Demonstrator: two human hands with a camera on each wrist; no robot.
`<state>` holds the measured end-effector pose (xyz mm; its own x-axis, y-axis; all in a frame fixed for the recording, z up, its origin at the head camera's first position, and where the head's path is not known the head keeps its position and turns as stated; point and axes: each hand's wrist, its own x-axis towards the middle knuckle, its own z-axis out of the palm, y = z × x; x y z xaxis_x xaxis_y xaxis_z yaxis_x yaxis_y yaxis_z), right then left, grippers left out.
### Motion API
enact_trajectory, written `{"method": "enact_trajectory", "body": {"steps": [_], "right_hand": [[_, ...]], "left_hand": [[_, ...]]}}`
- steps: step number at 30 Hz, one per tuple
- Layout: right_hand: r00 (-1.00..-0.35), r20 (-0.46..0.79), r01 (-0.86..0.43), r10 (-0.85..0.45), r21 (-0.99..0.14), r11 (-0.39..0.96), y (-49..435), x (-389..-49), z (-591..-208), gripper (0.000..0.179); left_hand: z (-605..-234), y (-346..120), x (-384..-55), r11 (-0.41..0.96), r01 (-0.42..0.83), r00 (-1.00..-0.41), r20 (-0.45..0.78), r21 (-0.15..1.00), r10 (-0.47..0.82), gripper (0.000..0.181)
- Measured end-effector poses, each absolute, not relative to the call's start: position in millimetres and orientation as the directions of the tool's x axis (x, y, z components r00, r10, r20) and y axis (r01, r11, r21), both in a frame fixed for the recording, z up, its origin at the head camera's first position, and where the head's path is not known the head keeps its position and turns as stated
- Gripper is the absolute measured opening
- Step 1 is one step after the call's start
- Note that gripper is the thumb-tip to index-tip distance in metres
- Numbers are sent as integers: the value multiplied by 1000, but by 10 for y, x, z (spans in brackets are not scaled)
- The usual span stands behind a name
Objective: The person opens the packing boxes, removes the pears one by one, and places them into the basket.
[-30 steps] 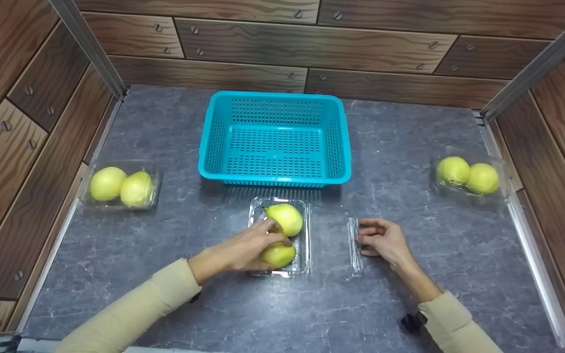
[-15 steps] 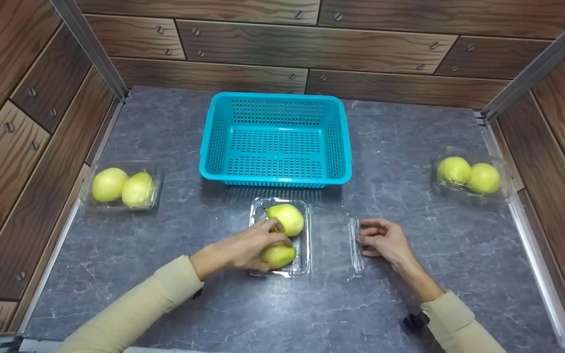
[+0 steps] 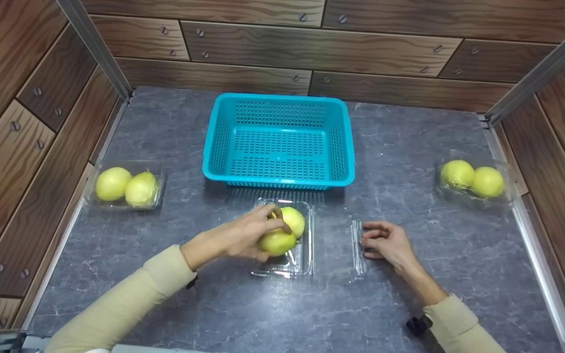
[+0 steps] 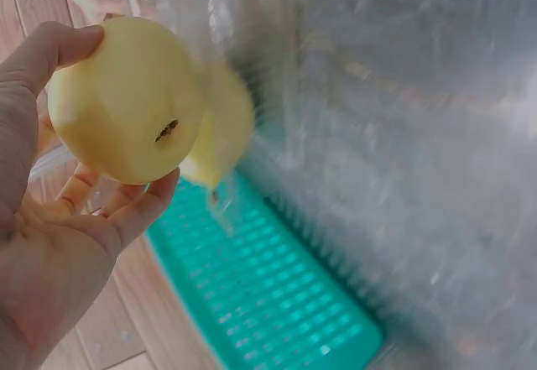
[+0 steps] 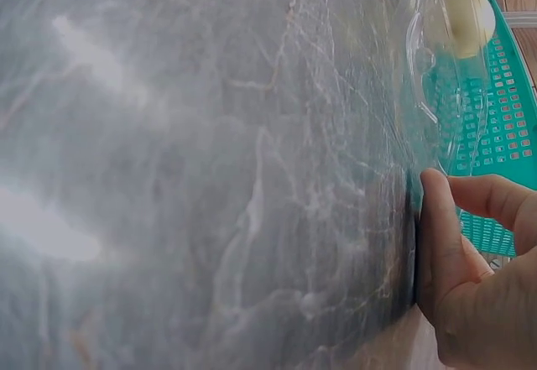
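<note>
My left hand (image 3: 245,233) grips a yellow-green pear (image 3: 276,242), thumb on one side and fingers on the other. The pear is raised over the near half of a clear plastic clamshell box (image 3: 311,260). Its round bottom end faces the camera in the left wrist view. Behind it a second pear (image 3: 293,221) lies in the far half of the box. To the right, my right hand (image 3: 388,245) pinches the outer edge of the box's unfolded clear lid (image 3: 357,247), thumb and index finger meeting there in the right wrist view.
A turquoise perforated basket (image 3: 278,182) stands behind the box. Clear boxes with two pears each sit at the far left (image 3: 160,196) and far right (image 3: 507,193) of the grey marbled table (image 3: 282,314). Wood-patterned walls (image 3: 326,54) enclose the table's back and sides.
My left hand has lifted the near pear up from the box and slightly away from me. My right hand stays at the lid's edge. The head view has shifted slightly.
</note>
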<state>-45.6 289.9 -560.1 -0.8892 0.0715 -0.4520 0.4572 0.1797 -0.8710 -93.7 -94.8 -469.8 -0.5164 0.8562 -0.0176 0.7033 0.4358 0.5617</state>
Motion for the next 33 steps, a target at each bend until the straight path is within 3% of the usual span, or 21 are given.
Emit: {"method": "enact_trajectory", "body": {"steps": [4,11,21,33], "right_hand": [[-888,-453,459,74,-872,173,2901,-447,-5597,53],[-893,-444,450,71,-875,177,2906,-438,-5598,53],[-896,-439,443,64,-880,169,2907,-431,-5588,52],[-900,-429,436,81,-882,180,2888,-436,-5574,49]], "left_hand": [[-4564,-951,-1018,459,700,-524,-44,546,851,63],[-4393,-975,-1224,525,651,-592,-66,548,803,63],[-4195,-904,-1465,536,672,-602,-45,510,797,60],[-4104,-762,-1897,586,640,-657,-40,497,753,62]]}}
